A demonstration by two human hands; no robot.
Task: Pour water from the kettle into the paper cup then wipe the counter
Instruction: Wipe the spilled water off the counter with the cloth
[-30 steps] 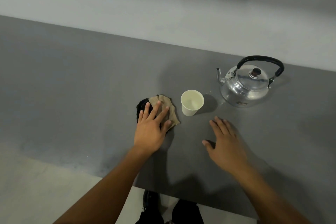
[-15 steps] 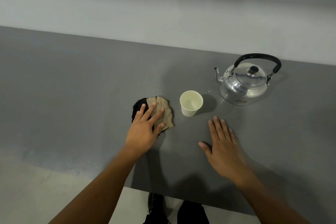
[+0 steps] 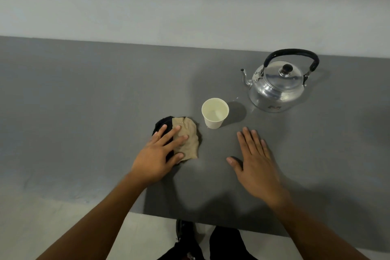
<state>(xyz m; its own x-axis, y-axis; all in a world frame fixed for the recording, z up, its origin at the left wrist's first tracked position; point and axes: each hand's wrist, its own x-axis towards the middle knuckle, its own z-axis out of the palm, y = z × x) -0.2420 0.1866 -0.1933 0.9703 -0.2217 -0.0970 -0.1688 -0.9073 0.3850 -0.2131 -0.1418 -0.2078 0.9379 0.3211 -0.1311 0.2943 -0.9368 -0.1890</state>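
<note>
A shiny metal kettle (image 3: 276, 88) with a black handle stands upright at the back right of the grey counter (image 3: 84, 101). Left of it and nearer stands a white paper cup (image 3: 214, 114) with water in it. A tan and black cloth (image 3: 186, 139) lies left of the cup. My left hand (image 3: 160, 152) lies flat on the cloth's left part, fingers spread, pressing it to the counter. Near the front edge, my right hand (image 3: 253, 160) rests flat and open on the counter, right of the cloth and below the cup.
A few small water drops (image 3: 236, 98) glisten on the counter between cup and kettle. A pale wall or ledge (image 3: 190, 17) runs behind the counter. My legs and dark shoes (image 3: 185, 236) show below the front edge.
My left hand has slid a little left across the cloth. Cup, kettle and right hand keep their places; the view has shifted slightly.
</note>
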